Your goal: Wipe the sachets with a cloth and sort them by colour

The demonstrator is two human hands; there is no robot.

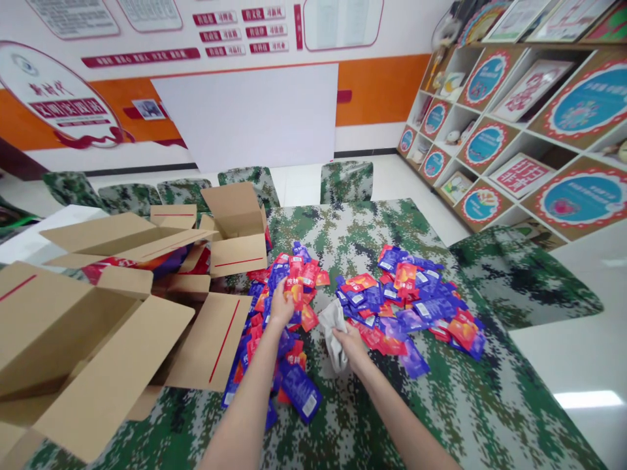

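Observation:
My left hand [281, 305] is closed at the edge of a red-orange packet [294, 288], over the left pile. Blue and red packets lie loosely around and below it, among them a blue packet [302, 391] near my forearm. In my right hand [349, 344] is a crumpled light grey cloth [333, 331], gripped between thumb and fingers. The cloth hangs between the two piles. Just right of it spreads the second pile of packets [426, 308], mixed blue and red-orange. My fingers partly hide what they grip.
Open cardboard boxes stand on the left, a near box [112, 352] and a far box [238, 253], with flaps sticking out toward the left pile. A camouflage cloth [343, 228] covers the table. Covered chairs [347, 181] line the far side; a shelf [526, 140] stands right.

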